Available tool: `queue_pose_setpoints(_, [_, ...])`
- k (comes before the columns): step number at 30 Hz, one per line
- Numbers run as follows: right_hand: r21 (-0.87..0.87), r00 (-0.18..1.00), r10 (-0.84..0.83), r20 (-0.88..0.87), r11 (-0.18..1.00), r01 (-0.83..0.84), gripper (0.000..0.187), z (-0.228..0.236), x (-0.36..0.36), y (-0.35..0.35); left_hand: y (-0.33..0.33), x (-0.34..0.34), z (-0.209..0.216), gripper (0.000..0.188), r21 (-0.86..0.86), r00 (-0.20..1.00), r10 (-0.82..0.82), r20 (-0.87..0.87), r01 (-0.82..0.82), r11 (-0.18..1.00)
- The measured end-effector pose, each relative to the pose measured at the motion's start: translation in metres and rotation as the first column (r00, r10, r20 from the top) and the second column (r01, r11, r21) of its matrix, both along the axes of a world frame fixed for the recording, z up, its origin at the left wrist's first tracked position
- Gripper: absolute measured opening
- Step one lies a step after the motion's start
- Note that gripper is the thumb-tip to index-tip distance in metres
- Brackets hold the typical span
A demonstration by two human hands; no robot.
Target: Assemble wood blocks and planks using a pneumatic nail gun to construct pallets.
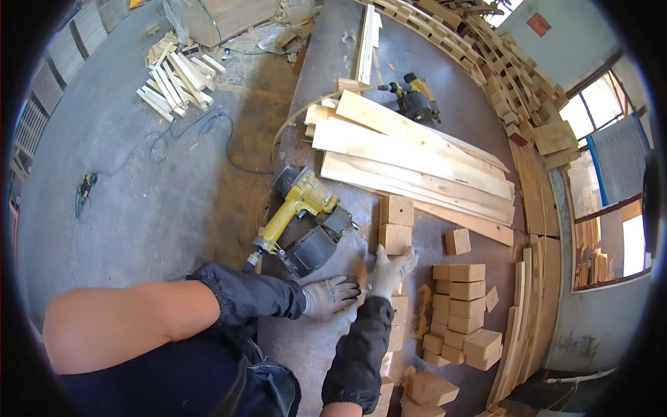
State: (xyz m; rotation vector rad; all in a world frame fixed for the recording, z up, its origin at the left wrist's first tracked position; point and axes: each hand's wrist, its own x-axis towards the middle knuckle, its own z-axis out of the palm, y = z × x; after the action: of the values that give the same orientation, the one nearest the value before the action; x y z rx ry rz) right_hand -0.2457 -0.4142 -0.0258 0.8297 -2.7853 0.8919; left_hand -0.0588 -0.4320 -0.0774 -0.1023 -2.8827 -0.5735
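Observation:
My left hand, in a pale work glove and dark sleeve cover, lies flat on the table with its fingers stretched out and nothing in them. Just to its right, my gloved right hand grips the near end of a wooden block, thumb on one side and fingers on the other. Another wooden block touches that one on its far side. More blocks run in a line below my right hand, partly hidden by the forearm. Beyond my left hand rests a yellow and black coil nail gun.
Stacked wooden blocks stand to the right, with a single block beyond them. Long planks lie across the table, and a second nail gun sits behind them. An air hose curves over the table's left edge. Loose wood strips cover part of the floor.

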Motion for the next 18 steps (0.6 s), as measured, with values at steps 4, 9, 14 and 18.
queue_pose_setpoints(4, [-0.350,0.989,0.120,-0.081,0.926,-0.141,0.071,0.024,0.060,0.030,-0.007,-0.002,0.040,0.042,0.070,0.969,-0.025,0.247,0.008,0.998])
queue_pose_setpoints(9, [-0.426,0.993,0.004,0.118,0.904,0.047,0.063,0.011,0.163,0.113,-0.129,-0.035,0.153,0.040,0.294,0.987,0.007,0.158,-0.054,0.954])
queue_pose_setpoints(14, [-0.101,0.971,-0.218,0.096,0.969,0.227,0.057,-0.047,0.200,0.145,-0.294,-0.120,0.103,0.059,-0.256,0.848,0.526,-0.073,-0.525,0.812])
queue_pose_setpoints(18, [-0.050,0.988,-0.135,0.078,0.989,0.140,0.052,-0.053,0.192,0.134,-0.324,-0.112,0.051,0.067,-0.417,0.830,0.557,0.015,-0.501,0.758])
